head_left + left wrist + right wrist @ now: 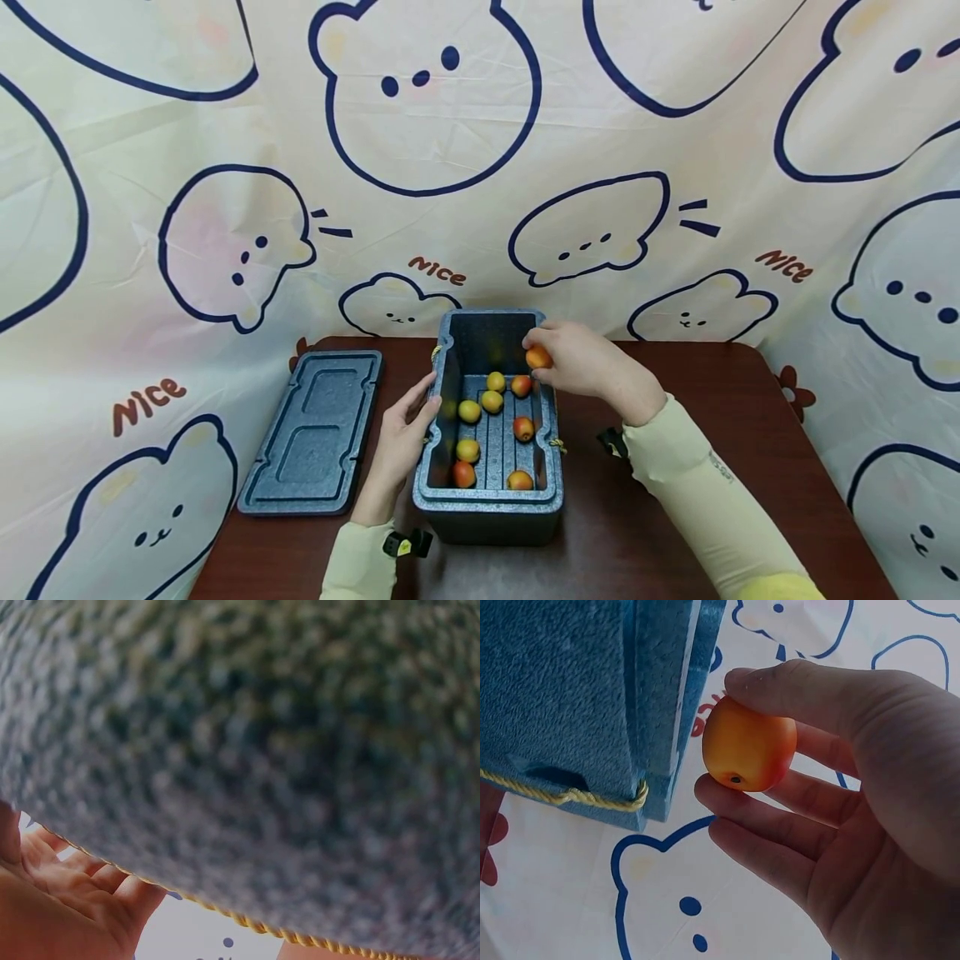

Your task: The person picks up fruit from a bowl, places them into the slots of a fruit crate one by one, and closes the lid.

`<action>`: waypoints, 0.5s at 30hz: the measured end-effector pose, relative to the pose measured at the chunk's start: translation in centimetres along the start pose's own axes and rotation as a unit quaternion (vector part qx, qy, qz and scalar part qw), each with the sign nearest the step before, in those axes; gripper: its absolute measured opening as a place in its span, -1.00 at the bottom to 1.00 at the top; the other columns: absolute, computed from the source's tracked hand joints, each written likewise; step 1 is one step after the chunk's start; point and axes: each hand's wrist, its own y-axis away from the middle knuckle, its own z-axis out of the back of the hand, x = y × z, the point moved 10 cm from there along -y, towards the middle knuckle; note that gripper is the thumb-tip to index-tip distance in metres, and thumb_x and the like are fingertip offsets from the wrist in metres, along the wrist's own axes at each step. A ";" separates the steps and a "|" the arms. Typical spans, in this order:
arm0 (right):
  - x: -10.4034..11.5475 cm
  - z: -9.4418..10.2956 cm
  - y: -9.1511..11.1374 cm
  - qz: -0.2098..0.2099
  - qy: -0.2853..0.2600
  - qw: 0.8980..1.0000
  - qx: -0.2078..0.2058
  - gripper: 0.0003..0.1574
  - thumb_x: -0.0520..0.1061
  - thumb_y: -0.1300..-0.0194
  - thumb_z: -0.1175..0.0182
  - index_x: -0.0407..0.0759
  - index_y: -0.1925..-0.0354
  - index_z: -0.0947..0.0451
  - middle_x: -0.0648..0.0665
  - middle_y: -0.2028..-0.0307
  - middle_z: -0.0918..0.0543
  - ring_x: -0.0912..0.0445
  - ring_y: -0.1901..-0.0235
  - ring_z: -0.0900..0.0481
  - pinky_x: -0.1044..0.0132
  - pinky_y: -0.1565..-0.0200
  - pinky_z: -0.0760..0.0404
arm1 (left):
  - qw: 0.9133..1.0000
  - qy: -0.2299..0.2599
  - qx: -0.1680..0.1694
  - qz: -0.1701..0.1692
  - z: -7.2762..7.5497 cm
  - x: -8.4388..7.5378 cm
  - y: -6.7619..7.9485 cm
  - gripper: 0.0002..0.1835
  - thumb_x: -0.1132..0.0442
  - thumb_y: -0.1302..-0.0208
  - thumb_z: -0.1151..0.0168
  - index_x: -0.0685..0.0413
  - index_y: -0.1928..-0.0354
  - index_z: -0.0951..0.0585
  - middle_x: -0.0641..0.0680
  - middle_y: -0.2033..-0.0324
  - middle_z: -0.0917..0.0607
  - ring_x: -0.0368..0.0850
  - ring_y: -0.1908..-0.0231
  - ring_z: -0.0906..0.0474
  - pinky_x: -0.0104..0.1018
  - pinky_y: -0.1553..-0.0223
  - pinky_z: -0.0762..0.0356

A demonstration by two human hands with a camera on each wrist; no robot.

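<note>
My right hand [581,358] pinches a small orange-red apple [748,744] between thumb and fingers, over the far right rim of a blue-grey foam box [487,500]. In the right wrist view the apple's dark dimple faces the camera, beside the box's outer wall. My left hand [401,433] rests against the box's left outer side with fingers extended; the left wrist view is mostly filled by the blurred wall [247,750]. Inside the box lie several small fruits, some yellow [469,411], others orange-red [523,429].
A matching foam lid [318,433] lies flat on the dark brown table [690,500], left of the box. A yellow cord [562,795] runs along the box's side. Behind the table hangs a pale cloth [420,225] printed with cartoon bears.
</note>
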 end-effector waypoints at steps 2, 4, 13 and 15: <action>0.3 -0.1 -0.2 0.005 0.001 1.000 0.004 -0.61 -0.12 -0.30 -0.39 -0.12 -0.09 -0.63 -0.11 0.01 -0.62 0.04 0.18 -0.53 0.14 0.03 -0.61 | 1.000 -0.003 -0.001 0.000 0.0 0.0 0.0 -0.52 0.15 -0.54 -0.12 -0.02 -0.43 -0.45 0.14 -0.36 -0.48 0.03 -0.28 -0.45 -0.50 -0.09 -0.43; 0.7 -0.2 -0.4 0.010 0.005 1.000 0.010 -0.60 -0.11 -0.31 -0.39 -0.12 -0.10 -0.63 -0.10 0.03 -0.61 0.04 0.19 -0.52 0.15 0.03 -0.60 | 1.000 -0.005 -0.001 0.000 0.0 0.0 0.0 -0.52 0.15 -0.54 -0.12 -0.02 -0.43 -0.45 0.14 -0.36 -0.49 0.02 -0.29 -0.45 -0.50 -0.10 -0.42; 2.2 -0.9 -1.2 0.033 0.023 0.999 0.033 -0.59 -0.07 -0.33 -0.38 -0.10 -0.12 -0.62 -0.08 0.04 -0.60 0.05 0.20 -0.51 0.17 0.04 -0.60 | 1.000 0.002 -0.002 0.000 0.0 0.2 -0.1 -0.52 0.14 -0.54 -0.13 -0.02 -0.43 -0.46 0.14 -0.36 -0.49 0.04 -0.28 -0.46 -0.50 -0.08 -0.44; 2.4 -1.1 -1.3 0.034 0.020 0.999 0.036 -0.59 -0.08 -0.33 -0.38 -0.10 -0.12 -0.62 -0.08 0.04 -0.60 0.05 0.21 -0.52 0.18 0.05 -0.61 | 1.000 0.002 -0.002 -0.001 0.0 0.2 -0.1 -0.52 0.14 -0.54 -0.13 -0.02 -0.43 -0.45 0.14 -0.36 -0.48 0.04 -0.28 -0.46 -0.50 -0.08 -0.44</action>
